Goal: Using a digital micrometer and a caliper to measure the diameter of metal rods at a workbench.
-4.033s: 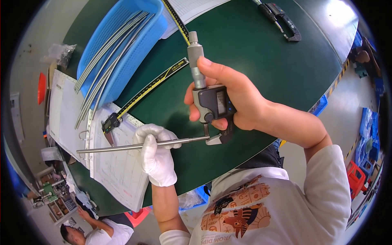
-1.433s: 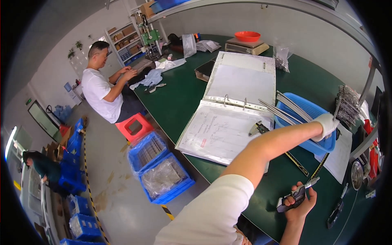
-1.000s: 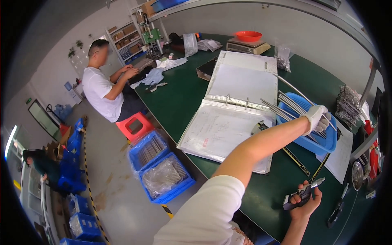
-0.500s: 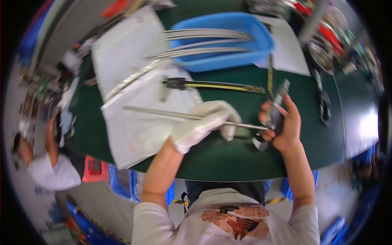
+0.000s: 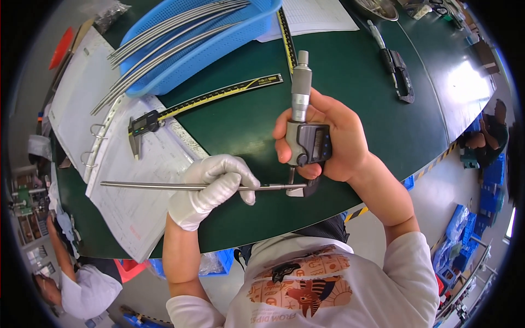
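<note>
My left hand (image 5: 216,188), in a white glove, is closed around a thin metal rod (image 5: 147,186) lying roughly level. The rod's right end sits in the jaw of a digital micrometer (image 5: 302,136), between its spindle and anvil. My bare right hand (image 5: 336,134) grips the micrometer's frame, its thimble pointing away from me. Beyond my left hand, a digital caliper (image 5: 147,123) lies partly on the open ring binder's papers (image 5: 123,202) and partly on the green table.
A blue plastic basket (image 5: 180,68) at the far left holds several metal rods, their ends over its rim. A second micrometer (image 5: 402,76) lies at the right. A paper sheet (image 5: 322,19) and a metal bowl (image 5: 391,13) are at the back. Another person (image 5: 90,290) is at lower left.
My view has turned, so the table items appear shifted left. The micrometer now stands more upright in my right hand, and the rod's end has come into its jaw.
</note>
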Motion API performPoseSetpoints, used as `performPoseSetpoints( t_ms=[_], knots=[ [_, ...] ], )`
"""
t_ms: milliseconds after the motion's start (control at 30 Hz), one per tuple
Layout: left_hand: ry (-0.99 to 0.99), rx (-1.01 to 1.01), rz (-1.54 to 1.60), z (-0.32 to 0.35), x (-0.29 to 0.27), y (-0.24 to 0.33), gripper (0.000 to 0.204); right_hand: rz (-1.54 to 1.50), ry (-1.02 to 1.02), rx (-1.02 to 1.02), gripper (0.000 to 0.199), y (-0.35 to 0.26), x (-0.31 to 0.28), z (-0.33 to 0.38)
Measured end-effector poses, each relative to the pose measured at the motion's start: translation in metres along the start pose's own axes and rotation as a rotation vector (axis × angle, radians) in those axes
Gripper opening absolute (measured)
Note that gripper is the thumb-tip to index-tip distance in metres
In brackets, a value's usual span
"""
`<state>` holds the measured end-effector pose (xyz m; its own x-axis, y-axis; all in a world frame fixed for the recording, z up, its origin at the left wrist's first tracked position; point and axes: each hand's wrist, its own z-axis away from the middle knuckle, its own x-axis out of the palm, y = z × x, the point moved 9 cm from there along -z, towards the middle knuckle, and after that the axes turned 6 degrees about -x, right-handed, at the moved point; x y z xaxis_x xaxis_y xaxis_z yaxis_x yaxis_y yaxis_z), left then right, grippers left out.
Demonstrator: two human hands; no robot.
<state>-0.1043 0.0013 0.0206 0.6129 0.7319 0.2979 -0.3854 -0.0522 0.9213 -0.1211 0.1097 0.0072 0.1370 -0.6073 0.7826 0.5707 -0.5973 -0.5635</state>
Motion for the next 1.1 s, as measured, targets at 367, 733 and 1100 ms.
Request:
performPoseSetpoints(
  t_ms=[367, 733, 1100],
  knots=[
    [-0.014, -0.060, -0.064, -0.0018, 0.0015, -0.0047, 0.023, 0.030, -0.006, 0.014, 0.064, 0.0051, 0.0019, -0.0019],
    [-0.047, -0.028, -0.035, -0.0027, 0.0024, -0.0059, 0.024, -0.011, -0.016, 0.023, 0.062, 0.0060, 0.0030, -0.0006],
    [-0.036, -0.021, -0.056, -0.0031, 0.0023, -0.0038, 0.024, 0.082, 0.035, -0.012, 0.053, 0.0019, 0.0043, 0.0008]
  ],
)
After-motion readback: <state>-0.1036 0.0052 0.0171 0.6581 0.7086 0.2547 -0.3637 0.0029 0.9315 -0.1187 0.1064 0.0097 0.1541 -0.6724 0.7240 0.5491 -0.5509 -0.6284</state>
